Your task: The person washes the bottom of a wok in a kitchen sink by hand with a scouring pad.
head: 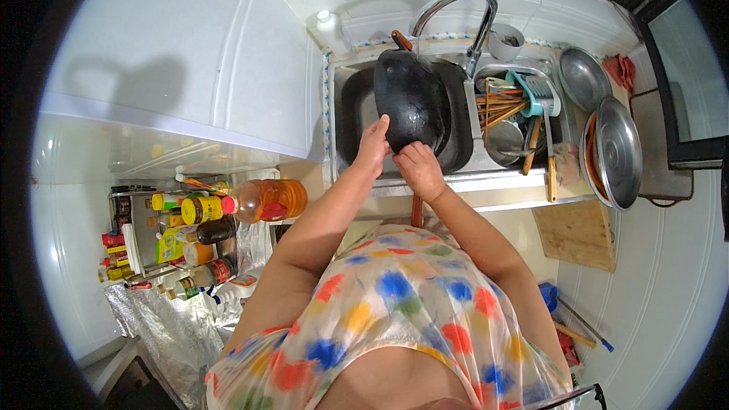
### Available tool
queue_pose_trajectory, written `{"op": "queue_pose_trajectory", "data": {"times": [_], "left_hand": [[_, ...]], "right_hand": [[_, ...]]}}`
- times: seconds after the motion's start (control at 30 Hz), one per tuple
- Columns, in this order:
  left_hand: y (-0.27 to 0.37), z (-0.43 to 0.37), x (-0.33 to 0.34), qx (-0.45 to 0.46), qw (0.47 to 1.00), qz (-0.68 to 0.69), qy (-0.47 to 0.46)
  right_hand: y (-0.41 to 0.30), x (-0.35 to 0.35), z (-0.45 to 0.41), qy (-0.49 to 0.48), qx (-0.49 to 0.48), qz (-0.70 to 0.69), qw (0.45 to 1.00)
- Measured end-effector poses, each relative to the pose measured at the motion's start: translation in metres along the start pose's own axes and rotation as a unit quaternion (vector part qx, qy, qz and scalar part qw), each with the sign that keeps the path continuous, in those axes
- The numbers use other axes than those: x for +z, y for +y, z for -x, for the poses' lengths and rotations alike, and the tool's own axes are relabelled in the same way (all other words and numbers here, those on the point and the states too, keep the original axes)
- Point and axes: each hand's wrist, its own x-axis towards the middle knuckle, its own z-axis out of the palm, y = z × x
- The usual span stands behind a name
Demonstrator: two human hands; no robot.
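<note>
A black wok point(411, 101) is tilted on its side over the left sink basin point(356, 105), with its dark, wet surface towards me. An orange-brown handle point(402, 40) sticks out at its far edge, near the chrome faucet point(490, 17). My left hand point(373, 147) grips the near left rim, thumb on the surface. My right hand point(418, 168) is at the near edge of the wok with its fingers bent against the rim; whether something is under those fingers is hidden.
The right basin point(475, 148) holds chopsticks, a slotted turner point(548, 103) and other utensils. Metal lids point(618, 151) and bowls stand at the right. A white bottle point(332, 31) is behind the sink. At left are a large oil bottle point(279, 199) and several condiment bottles.
</note>
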Motion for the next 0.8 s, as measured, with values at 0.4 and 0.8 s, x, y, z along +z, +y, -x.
{"op": "queue_pose_trajectory", "data": {"times": [0.4,0.8], "left_hand": [[-0.005,-0.006,-0.006,-0.005,1.000,0.008,-0.018],[-0.008,-0.011,-0.015,-0.007,1.000,-0.004,0.001]], "right_hand": [[0.006,0.002,0.002,0.014,0.036,-0.028,0.999],[0.021,-0.018,-0.020,0.046,0.017,-0.048,0.998]]}}
